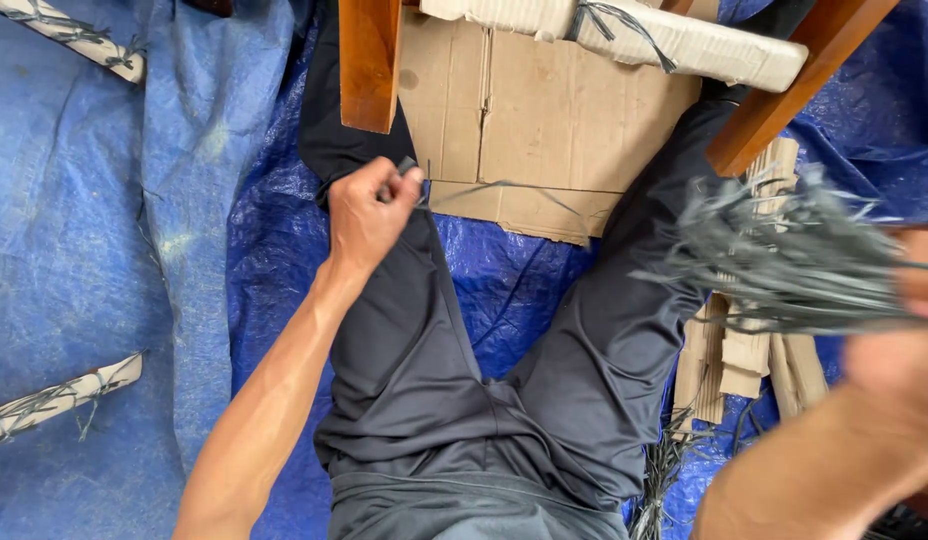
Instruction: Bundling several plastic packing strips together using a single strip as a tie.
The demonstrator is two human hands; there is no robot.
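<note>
I sit on a blue tarp [104, 220] with my legs in dark trousers [454, 400] spread apart. My left hand [369, 210] is closed over my left knee, pinching the end of a thin grey tie strand [504, 186] that runs right across a flat cardboard sheet [544, 120]. My right hand [909, 330] is blurred at the right edge. It grips a splayed bundle of grey strands [784, 255] that fan out to the left.
Two orange-brown wooden legs [369, 60] [784, 85] slant in from the top. A cardboard-wrapped bar tied with grey strands [674, 40] crosses between them. Similar wrapped bars [59, 30] [54, 400] lie on the tarp at left. Folded cardboard strips [734, 360] are stacked beside my right leg.
</note>
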